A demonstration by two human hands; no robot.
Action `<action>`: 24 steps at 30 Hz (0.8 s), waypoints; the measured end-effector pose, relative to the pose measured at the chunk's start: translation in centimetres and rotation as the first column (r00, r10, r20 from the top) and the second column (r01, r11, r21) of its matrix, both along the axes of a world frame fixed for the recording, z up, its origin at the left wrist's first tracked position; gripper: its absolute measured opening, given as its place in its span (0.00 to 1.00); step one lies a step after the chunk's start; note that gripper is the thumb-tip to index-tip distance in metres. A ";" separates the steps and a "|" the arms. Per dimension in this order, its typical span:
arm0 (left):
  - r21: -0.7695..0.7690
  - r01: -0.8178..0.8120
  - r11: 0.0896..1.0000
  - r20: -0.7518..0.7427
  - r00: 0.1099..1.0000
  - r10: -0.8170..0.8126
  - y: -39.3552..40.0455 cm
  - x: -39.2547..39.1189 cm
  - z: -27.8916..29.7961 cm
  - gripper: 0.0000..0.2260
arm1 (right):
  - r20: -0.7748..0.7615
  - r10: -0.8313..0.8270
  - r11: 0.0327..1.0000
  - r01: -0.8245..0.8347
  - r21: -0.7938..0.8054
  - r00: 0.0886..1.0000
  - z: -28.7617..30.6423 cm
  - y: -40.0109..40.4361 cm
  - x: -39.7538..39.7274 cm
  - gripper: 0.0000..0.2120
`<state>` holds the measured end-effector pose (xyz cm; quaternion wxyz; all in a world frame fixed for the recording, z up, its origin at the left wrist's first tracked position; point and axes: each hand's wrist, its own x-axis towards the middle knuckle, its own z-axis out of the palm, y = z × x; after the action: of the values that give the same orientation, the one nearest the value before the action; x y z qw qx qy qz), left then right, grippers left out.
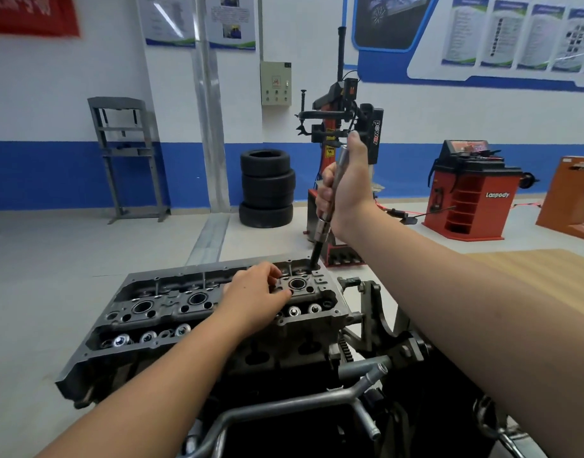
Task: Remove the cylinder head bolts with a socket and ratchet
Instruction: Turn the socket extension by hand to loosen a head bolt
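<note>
Workshop walls in white and blue, hung with posters, stand behind an engine mounted on a stand, its cylinder head (218, 302) uppermost with the cover off.

Raised above the far right corner of the head, the right hand (345, 186) is clenched round the shaft of a long tool (330, 193). It looks like a ratchet handle or extension bar with a chrome collar, ending in a dark socket (315, 256). The tool stands nearly upright, tilted slightly toward the person, and its socket end drops into a recess at the head's far edge, presumably onto a head bolt; the bolt itself is hidden down the hole. Holding the shaft steeply likely keeps the socket square on the bolt.

Lower and nearer, the left hand (257, 289) rests on top of the head beside a round bore (297, 284), fingers loosely curled and touching the casting, gripping nothing that I can make out. It probably steadies the person or the engine against the turning force.

Further out, a stack of tyres (267, 188), a tyre changer (343, 127) and a red wheel balancer (472, 193) stand on the floor, and a wooden bench (532, 259) lies to the right.
</note>
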<state>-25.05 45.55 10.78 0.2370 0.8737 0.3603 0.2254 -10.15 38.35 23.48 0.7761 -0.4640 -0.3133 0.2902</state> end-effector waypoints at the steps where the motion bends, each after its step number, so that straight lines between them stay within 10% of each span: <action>1: 0.041 -0.018 0.999 -0.037 0.999 0.019 0.1 0.2 -0.2 0.15 | 0.011 -0.008 1.000 0.008 -0.007 1.000 0.1 0.7 -0.1 0.32; 24: 0.181 -0.021 0.983 -0.082 0.996 0.036 1.0 1.2 -1.7 0.24 | 0.052 0.024 0.979 -0.013 -0.202 0.998 -2.3 4.5 2.4 0.31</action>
<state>-23.81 46.55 9.12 0.1384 0.8949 0.3608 0.2230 -7.72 42.82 21.14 0.7135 -0.5449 -0.3077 0.3151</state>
